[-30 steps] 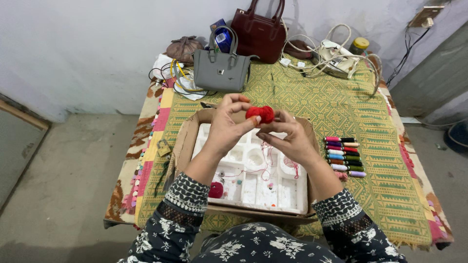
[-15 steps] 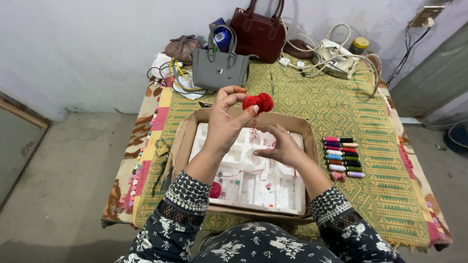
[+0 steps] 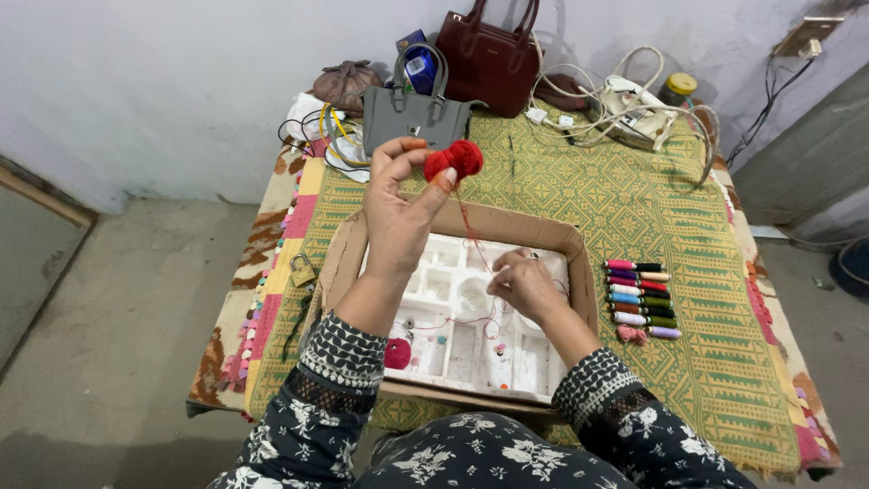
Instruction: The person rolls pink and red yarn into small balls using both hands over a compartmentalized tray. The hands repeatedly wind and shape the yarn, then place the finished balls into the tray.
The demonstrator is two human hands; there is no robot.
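Note:
My left hand (image 3: 398,213) is raised over the cardboard box (image 3: 534,231) and pinches a small red yarn pom-pom (image 3: 455,160) between thumb and fingers. A thin red thread (image 3: 473,243) runs down from the pom-pom to my right hand (image 3: 525,285), which is closed on it low over the white foam tray (image 3: 453,299) inside the box. A dark pink pom-pom (image 3: 397,353) lies in the tray's near left corner, with small beads scattered in other compartments.
A row of coloured thread spools (image 3: 638,294) lies right of the box on the green patterned cloth (image 3: 688,235). A grey handbag (image 3: 412,113), a maroon handbag (image 3: 487,56), white cables (image 3: 625,104) and a jar (image 3: 677,89) stand at the back. A padlock (image 3: 303,270) sits at the left.
My left hand has lifted the red pom-pom higher. My right hand let go of it and dropped toward the tray, drawing the thread out between them.

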